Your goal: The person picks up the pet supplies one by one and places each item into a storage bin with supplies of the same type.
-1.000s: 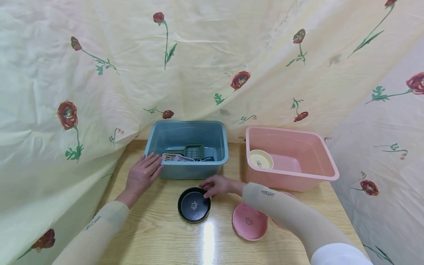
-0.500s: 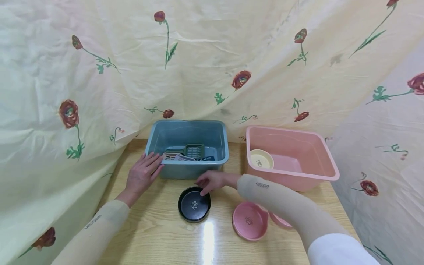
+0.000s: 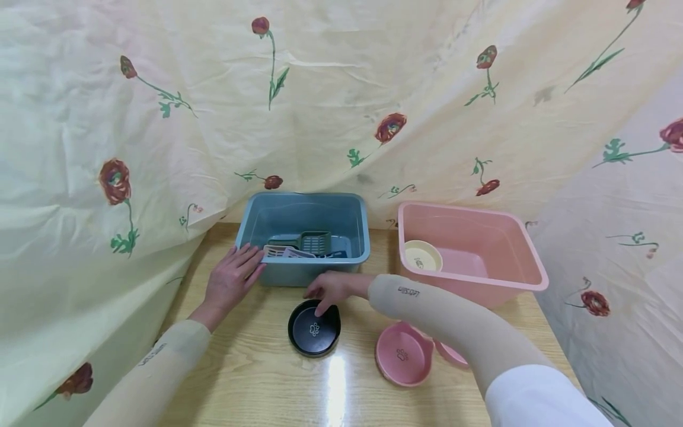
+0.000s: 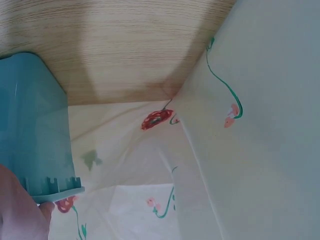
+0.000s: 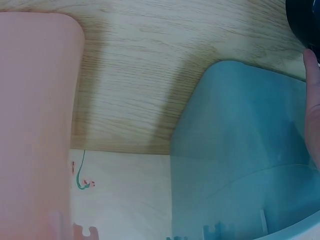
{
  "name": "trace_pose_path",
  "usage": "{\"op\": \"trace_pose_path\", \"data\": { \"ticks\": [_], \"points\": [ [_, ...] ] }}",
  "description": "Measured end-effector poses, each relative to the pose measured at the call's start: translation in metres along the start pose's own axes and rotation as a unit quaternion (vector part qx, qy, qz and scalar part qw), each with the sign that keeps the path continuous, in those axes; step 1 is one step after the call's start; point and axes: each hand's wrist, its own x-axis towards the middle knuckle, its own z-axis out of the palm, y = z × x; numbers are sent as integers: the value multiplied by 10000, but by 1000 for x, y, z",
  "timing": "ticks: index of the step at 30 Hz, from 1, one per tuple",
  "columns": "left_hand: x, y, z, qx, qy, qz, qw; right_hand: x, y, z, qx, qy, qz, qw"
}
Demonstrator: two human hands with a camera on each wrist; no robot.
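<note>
My left hand [image 3: 228, 281] rests on the front left corner of a blue litter box [image 3: 306, 274], its fingers lying fairly straight over the rim. In the left wrist view the thumb touches that rim. Several litter scoops lie inside the box, a green one [image 3: 316, 242] on top. Just in front of the box, a black pet bowl [image 3: 313, 339] with a paw print sits on the table. My right hand [image 3: 335, 286] pinches its far rim, thumb over the inside and fingers behind. In the right wrist view the bowl [image 5: 304, 22] shows only at the corner.
A pink litter box [image 3: 475, 287] stands at the right with a cream bowl [image 3: 424, 256] inside. A pink bowl [image 3: 404, 363] sits right of the black one, and another pink bowl [image 3: 452, 354] is partly hidden under my right forearm. A flowered cloth [image 3: 320, 89] hangs behind the table.
My right hand has slid left along the far rim of the black bowl, with its thumb now further over the inside. The left hand and the boxes have stayed in place.
</note>
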Motion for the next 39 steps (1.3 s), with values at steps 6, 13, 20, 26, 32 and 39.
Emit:
{"op": "trace_pose_path", "data": {
  "ticks": [6, 13, 20, 26, 32, 39],
  "points": [
    [1, 1, -3, -8, -56, 5, 10000, 1, -3, -1, -82, -45, 56, 9999],
    [2, 1, -2, -10, -35, -8, 10000, 8, -12, -3, -584, -281, 89, 9979],
    [3, 2, -4, 53, -113, -77, 9999, 19, -23, -5, -827, -500, 317, 9948],
    [3, 3, -3, 43, -127, -43, 9999, 28, -30, -1, -1103, -570, 321, 9917],
    [3, 2, -2, -26, -58, 13, 10000, 33, -33, 0, -1399, -654, 273, 9876],
    [2, 1, -3, 21, -14, 10, 10000, 34, -33, 0, -1226, -680, 313, 9896]
  ]
}}
